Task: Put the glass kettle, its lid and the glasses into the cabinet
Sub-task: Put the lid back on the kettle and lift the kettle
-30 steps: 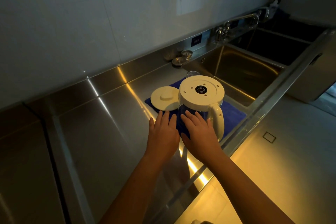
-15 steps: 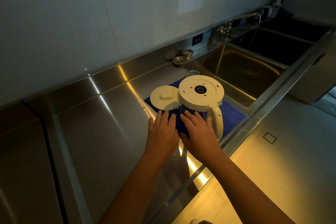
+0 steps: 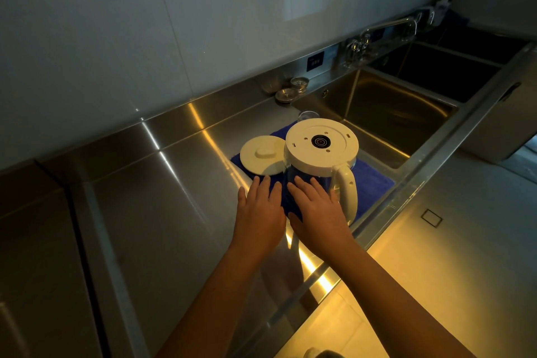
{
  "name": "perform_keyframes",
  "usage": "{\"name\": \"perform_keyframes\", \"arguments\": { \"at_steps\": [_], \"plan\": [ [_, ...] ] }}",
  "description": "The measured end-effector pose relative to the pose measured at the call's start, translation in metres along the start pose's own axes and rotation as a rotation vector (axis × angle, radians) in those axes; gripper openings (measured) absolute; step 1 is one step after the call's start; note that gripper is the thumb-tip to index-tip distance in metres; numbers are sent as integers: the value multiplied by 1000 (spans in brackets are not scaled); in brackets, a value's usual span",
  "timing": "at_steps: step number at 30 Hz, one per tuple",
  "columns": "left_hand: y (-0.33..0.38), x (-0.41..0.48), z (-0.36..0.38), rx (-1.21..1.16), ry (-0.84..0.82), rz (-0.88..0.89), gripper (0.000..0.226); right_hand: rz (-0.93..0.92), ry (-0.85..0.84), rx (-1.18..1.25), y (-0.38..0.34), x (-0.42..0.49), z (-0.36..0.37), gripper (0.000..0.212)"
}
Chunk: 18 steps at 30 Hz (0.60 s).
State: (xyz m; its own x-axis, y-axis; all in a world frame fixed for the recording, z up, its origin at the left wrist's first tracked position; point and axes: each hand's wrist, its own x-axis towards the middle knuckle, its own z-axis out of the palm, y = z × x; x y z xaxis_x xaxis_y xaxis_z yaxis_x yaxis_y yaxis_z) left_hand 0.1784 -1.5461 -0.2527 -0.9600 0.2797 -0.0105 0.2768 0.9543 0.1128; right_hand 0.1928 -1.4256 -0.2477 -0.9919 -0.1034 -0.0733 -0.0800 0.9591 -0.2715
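Note:
The glass kettle (image 3: pixel 321 151) stands upside down on a blue cloth (image 3: pixel 373 183), its cream base up and its cream handle toward me on the right. Its round cream lid (image 3: pixel 261 155) lies flat on the cloth just left of it. Behind the kettle the rim of a clear glass (image 3: pixel 308 115) shows; the rest is hidden. My left hand (image 3: pixel 260 215) lies flat with straight fingers at the cloth's near edge below the lid. My right hand (image 3: pixel 316 212) has straight fingers against the kettle's glass wall, left of the handle.
The steel counter (image 3: pixel 162 212) runs left from the cloth. A deep sink (image 3: pixel 386 113) with a tap (image 3: pixel 386 27) lies right behind the kettle, a second basin beyond. Two metal sink strainers (image 3: pixel 292 88) sit by the backsplash. The counter's front edge is at my forearms.
Both hands stay in nearly the same place by the kettle; only my view has shifted slightly.

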Motion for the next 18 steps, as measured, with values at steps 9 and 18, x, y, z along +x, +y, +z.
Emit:
{"name": "perform_keyframes", "arguments": {
  "at_steps": [9, 18],
  "plan": [
    [1, -1, 1, -14, -18, 4, 54, 4, 4, 11, -1, 1, 1, 58],
    [2, -3, 3, -14, -15, 1, 53, -1, 2, 8, 0, -2, 4, 60]
  ]
}}
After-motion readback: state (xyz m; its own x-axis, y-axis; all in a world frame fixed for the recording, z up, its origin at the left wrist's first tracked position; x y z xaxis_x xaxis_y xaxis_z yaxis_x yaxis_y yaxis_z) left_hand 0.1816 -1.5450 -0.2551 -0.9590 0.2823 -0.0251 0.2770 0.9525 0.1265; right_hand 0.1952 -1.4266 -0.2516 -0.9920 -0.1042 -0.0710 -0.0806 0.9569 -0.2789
